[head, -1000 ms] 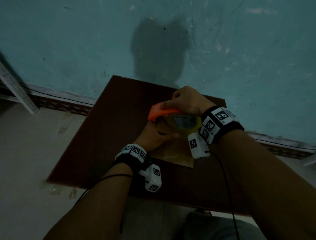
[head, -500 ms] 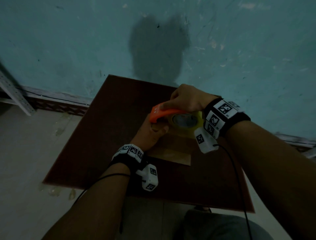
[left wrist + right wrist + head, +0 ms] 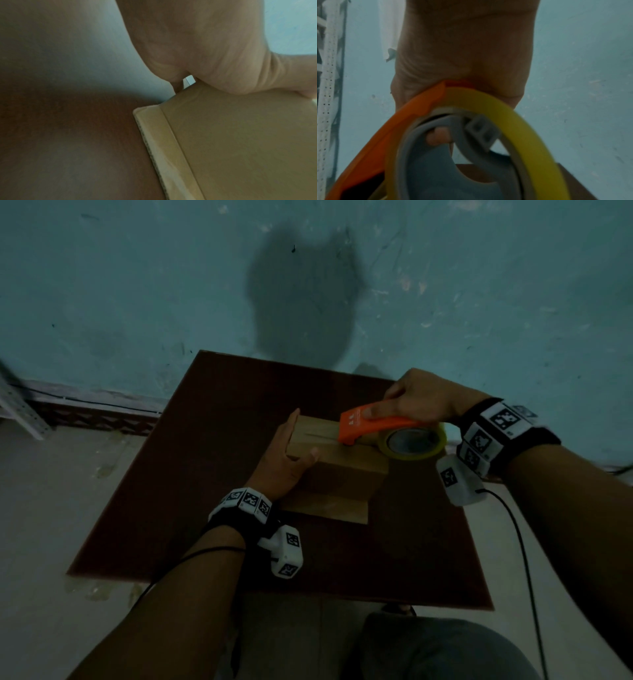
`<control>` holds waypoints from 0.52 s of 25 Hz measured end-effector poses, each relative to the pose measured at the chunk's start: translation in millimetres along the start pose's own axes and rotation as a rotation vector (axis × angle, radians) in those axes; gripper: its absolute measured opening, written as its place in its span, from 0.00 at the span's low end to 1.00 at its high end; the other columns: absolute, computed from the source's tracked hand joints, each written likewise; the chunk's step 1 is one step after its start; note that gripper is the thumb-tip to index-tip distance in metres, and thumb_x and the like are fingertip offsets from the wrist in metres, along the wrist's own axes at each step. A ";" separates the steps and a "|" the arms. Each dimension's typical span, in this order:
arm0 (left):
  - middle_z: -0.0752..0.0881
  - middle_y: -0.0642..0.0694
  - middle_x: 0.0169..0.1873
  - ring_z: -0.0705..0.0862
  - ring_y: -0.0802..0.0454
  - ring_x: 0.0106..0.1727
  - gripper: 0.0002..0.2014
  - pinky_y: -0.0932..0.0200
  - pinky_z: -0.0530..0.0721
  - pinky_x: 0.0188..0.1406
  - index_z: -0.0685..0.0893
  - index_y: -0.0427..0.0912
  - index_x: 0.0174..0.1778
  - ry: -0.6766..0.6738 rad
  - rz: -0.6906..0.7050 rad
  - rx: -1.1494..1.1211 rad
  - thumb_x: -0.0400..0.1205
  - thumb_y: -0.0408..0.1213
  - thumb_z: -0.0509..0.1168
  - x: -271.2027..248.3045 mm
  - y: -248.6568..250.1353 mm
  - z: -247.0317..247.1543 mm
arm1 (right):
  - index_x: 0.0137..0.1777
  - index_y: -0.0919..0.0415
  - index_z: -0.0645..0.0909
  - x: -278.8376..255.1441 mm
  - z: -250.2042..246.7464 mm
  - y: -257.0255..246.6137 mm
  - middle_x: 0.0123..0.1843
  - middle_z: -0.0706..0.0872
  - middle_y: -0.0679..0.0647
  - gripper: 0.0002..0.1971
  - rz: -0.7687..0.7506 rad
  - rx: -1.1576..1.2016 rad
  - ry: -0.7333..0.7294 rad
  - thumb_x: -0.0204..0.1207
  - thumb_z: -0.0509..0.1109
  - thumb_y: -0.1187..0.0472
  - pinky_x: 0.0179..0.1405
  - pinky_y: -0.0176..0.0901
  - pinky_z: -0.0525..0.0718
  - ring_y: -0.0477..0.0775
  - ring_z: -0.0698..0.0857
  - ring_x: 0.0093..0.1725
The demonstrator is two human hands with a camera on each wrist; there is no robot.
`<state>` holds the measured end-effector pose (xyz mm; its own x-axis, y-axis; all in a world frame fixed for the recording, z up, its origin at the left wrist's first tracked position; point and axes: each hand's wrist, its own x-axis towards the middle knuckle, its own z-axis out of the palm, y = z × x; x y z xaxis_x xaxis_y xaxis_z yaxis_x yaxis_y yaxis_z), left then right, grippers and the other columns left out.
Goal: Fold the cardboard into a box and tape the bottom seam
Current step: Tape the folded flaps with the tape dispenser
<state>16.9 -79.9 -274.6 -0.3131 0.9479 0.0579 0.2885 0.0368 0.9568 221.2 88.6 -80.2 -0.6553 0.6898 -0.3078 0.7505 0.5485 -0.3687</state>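
Gripping the orange tape dispenser in our right hand, its white lettering unreadable, yellow tape roll over the brown cardboard box on the dark table, our left hand lying flat, fingers straight, bracing its left side.

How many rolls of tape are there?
1. The yellow tape roll sits in the orange dispenser that the right hand grips over the cardboard box. No other roll shows; one could be hidden.
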 end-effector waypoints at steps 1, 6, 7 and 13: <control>0.68 0.50 0.82 0.75 0.56 0.75 0.46 0.74 0.74 0.59 0.52 0.55 0.97 0.000 0.000 0.005 0.88 0.45 0.73 0.3 0.7 0.5 | 0.49 0.55 0.96 -0.7 -1.0 4.3 0.45 0.94 0.56 0.24 0.004 0.006 0.010 0.78 0.79 0.32 0.42 0.43 0.84 0.53 0.90 0.44; 0.67 0.45 0.86 0.74 0.51 0.78 0.50 0.67 0.76 0.63 0.50 0.59 0.96 -0.001 0.014 -0.005 0.84 0.55 0.74 -3.5 2.9 0.0 | 0.41 0.54 0.94 -16.6 -4.7 27.8 0.41 0.94 0.57 0.22 0.015 0.000 0.024 0.78 0.80 0.34 0.41 0.44 0.83 0.54 0.90 0.41; 0.68 0.45 0.85 0.75 0.51 0.78 0.51 0.66 0.77 0.65 0.50 0.58 0.96 0.001 0.011 -0.007 0.81 0.58 0.74 -3.8 3.6 0.1 | 0.41 0.56 0.94 -20.6 -7.0 33.8 0.41 0.94 0.59 0.23 0.013 -0.009 0.031 0.78 0.80 0.34 0.41 0.45 0.84 0.55 0.90 0.40; 0.67 0.47 0.82 0.77 0.65 0.65 0.48 0.79 0.78 0.51 0.51 0.54 0.97 0.002 -0.015 0.007 0.87 0.49 0.74 -5.3 11.2 0.5 | 0.40 0.53 0.94 -46.6 -21.3 76.3 0.39 0.94 0.56 0.21 0.113 -0.029 0.069 0.78 0.80 0.34 0.40 0.45 0.83 0.56 0.91 0.41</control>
<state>22.3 -84.4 -264.3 -0.3190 0.9468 0.0436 0.2902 0.0537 0.9555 310.9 108.4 -75.3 -0.5595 0.7783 -0.2848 0.8222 0.4779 -0.3092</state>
